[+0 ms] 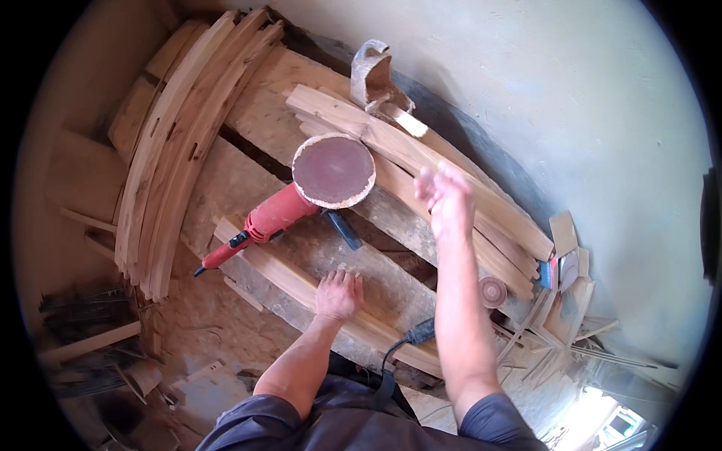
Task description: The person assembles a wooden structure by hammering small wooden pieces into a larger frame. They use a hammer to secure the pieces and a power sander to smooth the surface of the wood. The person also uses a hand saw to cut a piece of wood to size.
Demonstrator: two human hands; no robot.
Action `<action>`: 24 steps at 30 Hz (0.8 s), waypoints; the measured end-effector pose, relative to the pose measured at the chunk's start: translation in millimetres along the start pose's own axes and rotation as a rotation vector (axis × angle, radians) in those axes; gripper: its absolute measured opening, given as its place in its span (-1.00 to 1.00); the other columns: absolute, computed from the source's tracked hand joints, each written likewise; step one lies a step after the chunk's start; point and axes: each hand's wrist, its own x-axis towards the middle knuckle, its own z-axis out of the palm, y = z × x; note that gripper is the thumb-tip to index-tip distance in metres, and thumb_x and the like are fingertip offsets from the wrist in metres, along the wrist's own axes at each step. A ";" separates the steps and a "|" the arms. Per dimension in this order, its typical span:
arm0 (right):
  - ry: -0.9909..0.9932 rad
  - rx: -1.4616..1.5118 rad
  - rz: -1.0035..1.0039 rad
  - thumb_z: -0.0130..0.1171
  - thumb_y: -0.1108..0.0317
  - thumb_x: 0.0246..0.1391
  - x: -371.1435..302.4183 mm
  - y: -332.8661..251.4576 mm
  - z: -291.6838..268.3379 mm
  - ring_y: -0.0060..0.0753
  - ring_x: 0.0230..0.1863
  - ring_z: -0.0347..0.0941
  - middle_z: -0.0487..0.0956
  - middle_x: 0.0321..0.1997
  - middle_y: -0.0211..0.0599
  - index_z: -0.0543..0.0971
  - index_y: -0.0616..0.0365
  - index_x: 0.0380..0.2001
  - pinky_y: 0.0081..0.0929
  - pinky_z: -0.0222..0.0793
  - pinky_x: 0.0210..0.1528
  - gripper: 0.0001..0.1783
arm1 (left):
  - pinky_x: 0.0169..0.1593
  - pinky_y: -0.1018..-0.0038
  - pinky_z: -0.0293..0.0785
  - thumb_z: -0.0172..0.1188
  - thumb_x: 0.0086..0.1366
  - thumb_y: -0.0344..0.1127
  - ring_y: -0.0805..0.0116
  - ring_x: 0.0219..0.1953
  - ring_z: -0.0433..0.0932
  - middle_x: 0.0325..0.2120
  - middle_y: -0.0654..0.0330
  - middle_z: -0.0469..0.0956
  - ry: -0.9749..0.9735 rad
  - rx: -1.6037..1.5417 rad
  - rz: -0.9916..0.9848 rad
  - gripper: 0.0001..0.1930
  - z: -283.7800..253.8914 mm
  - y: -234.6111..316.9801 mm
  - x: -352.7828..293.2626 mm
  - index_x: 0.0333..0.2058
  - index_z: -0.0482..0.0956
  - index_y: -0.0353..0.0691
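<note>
Curved wooden strip (280, 275) lies beneath the left hand (338, 295)

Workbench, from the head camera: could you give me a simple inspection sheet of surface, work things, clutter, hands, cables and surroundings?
Surface: worn wooden bench, long gaps between planks.
Work things: red power tool lying with its round disc facing up; long wooden piece along the near side.
Clutter: open cardboard box at right; loose lath among scraps at lower left.
Hands: left hand rests on the near wooden piece; right hand is raised, blurred, its grip unclear.
Cables: black cable curves from a dark tool body partly behind the right forearm.
Surroundings: pale wall beyond; long boards stacked at left.
</note>
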 end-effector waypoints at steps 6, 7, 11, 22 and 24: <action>0.192 -0.066 0.105 0.11 0.48 0.26 -130.3 88.4 -103.1 -0.31 -0.30 0.65 0.67 -0.16 -0.06 0.45 0.42 0.15 -0.42 0.56 -0.35 -0.58 | -0.27 0.08 0.53 0.15 0.36 -0.22 -0.05 -0.37 0.58 -0.45 0.02 0.57 0.003 -0.037 0.058 -0.78 -1.9 -2.7 0.1 -0.42 0.59 -0.20; 0.190 -0.095 0.103 0.12 0.47 0.27 -156.5 101.0 -117.8 -0.34 -0.30 0.65 0.68 -0.18 -0.08 0.47 0.42 0.13 -0.43 0.56 -0.35 -0.61 | -0.27 0.06 0.53 0.14 0.38 -0.21 -0.07 -0.38 0.57 -0.45 0.00 0.57 -0.033 -0.049 0.057 -0.77 -0.7 -4.2 -0.8 -0.42 0.58 -0.20; 0.191 -0.119 0.152 0.15 0.44 0.29 -244.6 113.4 -165.7 -0.41 -0.28 0.65 0.68 -0.15 -0.10 0.49 0.42 0.11 -0.51 0.53 -0.32 -0.62 | -0.37 0.14 0.33 0.17 0.43 -0.10 0.04 -0.50 0.42 -0.56 -0.06 0.44 -0.250 -0.428 -0.192 -0.59 -2.4 25.4 6.6 -0.53 0.50 -0.30; 0.470 0.313 -0.170 0.25 0.46 0.27 -372.9 122.0 -292.1 -0.51 -0.27 0.61 0.67 -0.17 -0.29 0.58 0.31 -0.03 -0.59 0.47 -0.28 -0.76 | -0.15 0.45 0.45 -0.06 0.56 0.02 0.42 -0.22 0.50 -0.22 0.15 0.61 -1.176 -1.134 -0.201 -0.44 18.2 242.2 -147.6 0.09 0.53 -0.48; 0.549 0.352 -0.156 0.27 0.45 0.27 -395.6 137.4 -322.3 -0.59 -0.35 0.56 0.65 -0.30 -0.37 0.61 0.27 -0.09 -0.64 0.43 -0.34 -0.81 | -0.12 0.44 0.49 -0.02 0.56 -0.05 0.43 -0.26 0.53 -0.22 0.16 0.62 -1.234 -1.080 -0.097 -0.51 30.8 261.1 -178.2 0.08 0.53 -0.45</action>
